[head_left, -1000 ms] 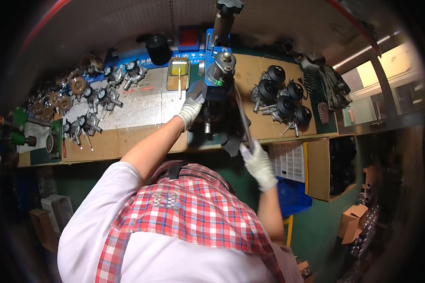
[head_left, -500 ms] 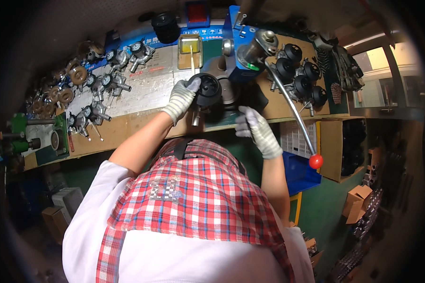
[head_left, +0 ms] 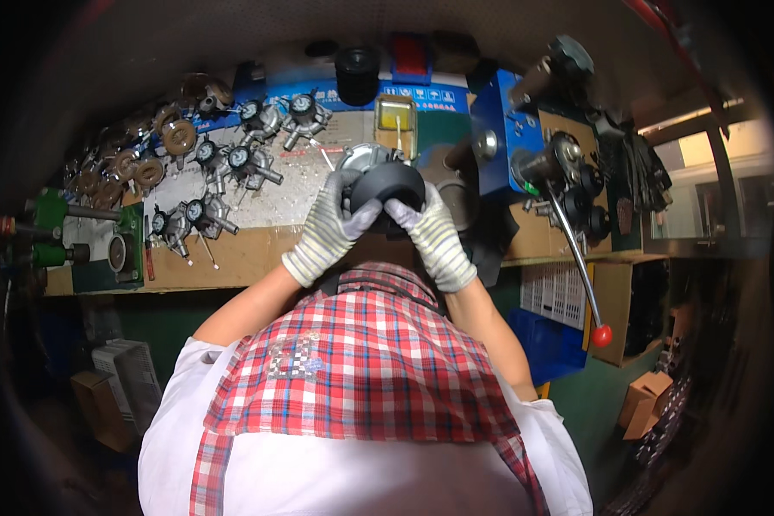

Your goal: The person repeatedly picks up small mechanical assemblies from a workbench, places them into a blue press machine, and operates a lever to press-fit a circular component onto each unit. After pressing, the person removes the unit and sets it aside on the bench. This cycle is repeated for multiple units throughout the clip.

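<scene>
Both my hands wear striped grey-white gloves and hold a metal pump with a black pulley (head_left: 389, 187) over the bench's front edge. The pulley side is tilted toward me, and silver housing shows behind it. My left hand (head_left: 331, 222) is closed round the left side of the pump, thumb on the pulley's rim. On the right side my right hand (head_left: 432, 234) grips it, its thumb pressing near the other one. The fingers behind the pump are partly hidden. Just right of it stands a blue press (head_left: 495, 138) with a long lever ending in a red ball (head_left: 603, 335).
Several silver pumps (head_left: 251, 163) lie on the left bench, with brown round parts (head_left: 178, 136) beyond them. A tray of yellow stuff (head_left: 396, 118) with a brush sits behind my hands. More pumps with black pulleys (head_left: 586, 206) stand right of the press. A green fixture (head_left: 126, 232) is far left.
My right hand has come from beside the press to grip the pump. The pump has turned in my hands, its pulley tipped toward me. The view has shifted, so the bench sits further right.
</scene>
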Demonstrator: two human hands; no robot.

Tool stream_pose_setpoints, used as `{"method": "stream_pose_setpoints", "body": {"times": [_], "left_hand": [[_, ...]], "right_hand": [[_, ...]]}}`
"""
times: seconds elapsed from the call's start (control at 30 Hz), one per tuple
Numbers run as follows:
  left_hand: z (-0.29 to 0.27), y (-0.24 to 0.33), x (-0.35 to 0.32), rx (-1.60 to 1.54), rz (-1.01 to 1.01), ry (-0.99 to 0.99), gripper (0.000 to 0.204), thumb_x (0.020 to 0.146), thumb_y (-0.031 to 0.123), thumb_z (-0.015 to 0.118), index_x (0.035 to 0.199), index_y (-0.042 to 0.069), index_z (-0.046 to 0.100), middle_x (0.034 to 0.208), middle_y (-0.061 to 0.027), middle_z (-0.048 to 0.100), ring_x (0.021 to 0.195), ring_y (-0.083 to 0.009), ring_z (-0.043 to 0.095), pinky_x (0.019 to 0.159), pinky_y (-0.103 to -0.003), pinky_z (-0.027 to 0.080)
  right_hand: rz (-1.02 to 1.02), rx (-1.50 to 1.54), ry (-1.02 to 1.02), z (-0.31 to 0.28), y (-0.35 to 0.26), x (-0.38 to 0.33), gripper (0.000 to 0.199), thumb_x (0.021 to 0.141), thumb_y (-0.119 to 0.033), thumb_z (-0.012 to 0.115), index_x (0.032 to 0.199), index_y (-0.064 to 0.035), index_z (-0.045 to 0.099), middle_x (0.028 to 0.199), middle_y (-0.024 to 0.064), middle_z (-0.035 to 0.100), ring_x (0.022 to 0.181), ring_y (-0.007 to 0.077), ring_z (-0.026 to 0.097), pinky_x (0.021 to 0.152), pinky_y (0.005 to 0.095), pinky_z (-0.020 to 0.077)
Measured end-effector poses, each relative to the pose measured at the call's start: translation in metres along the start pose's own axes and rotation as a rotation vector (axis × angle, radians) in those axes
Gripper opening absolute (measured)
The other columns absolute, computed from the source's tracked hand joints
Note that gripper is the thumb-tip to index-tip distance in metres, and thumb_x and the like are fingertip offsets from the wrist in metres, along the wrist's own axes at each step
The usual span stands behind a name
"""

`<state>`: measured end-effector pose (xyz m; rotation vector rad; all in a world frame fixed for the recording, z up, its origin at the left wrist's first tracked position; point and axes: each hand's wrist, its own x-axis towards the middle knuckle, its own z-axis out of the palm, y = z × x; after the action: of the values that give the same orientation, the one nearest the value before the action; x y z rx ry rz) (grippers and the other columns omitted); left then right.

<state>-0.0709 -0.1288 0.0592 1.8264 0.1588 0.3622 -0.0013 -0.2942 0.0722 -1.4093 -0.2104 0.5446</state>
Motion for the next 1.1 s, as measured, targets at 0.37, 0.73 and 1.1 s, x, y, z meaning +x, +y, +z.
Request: {"method": "stream_pose_setpoints", "body": {"times": [0.37, 0.73, 1.1], "left_hand": [[-0.073, 0.021, 0.030, -0.662, -0.441, -0.498, 0.055, 0.096, 0.043, 0.051, 0.129, -0.001, 0.050, 0.123, -0.0089, 0.059, 0.113, -0.0168, 0.055, 0.099, -0.033, 0.043], [-0.039, 0.030, 0.027, -1.052, -0.438, -0.373, 0.061, 0.082, 0.032, 0.073, 0.128, 0.002, 0.048, 0.118, -0.0098, 0.059, 0.110, -0.0210, 0.057, 0.099, -0.036, 0.045], [-0.039, 0.034, 0.031, -0.837, -0.378, -0.359, 0.068, 0.077, 0.030, 0.077, 0.132, 0.002, 0.047, 0.121, -0.0082, 0.058, 0.114, -0.0188, 0.053, 0.099, -0.034, 0.042]], "right_hand": [[-0.684, -0.765, 0.094, 0.020, -0.008, -0.021, 0.069, 0.061, -0.025, 0.089, 0.117, -0.0076, 0.053, 0.109, 0.0116, 0.060, 0.101, 0.0246, 0.062, 0.087, 0.0331, 0.0500], [-0.565, -0.669, -0.073, 0.013, -0.003, -0.017, 0.089, 0.063, -0.042, 0.085, 0.131, -0.0043, 0.042, 0.125, 0.0181, 0.052, 0.115, 0.0335, 0.054, 0.096, 0.0389, 0.0447], [-0.407, -0.687, -0.017, -0.001, -0.013, -0.032, 0.121, 0.060, -0.072, 0.070, 0.147, -0.0041, 0.019, 0.146, 0.0218, 0.025, 0.133, 0.0359, 0.037, 0.103, 0.0435, 0.0418]]}}
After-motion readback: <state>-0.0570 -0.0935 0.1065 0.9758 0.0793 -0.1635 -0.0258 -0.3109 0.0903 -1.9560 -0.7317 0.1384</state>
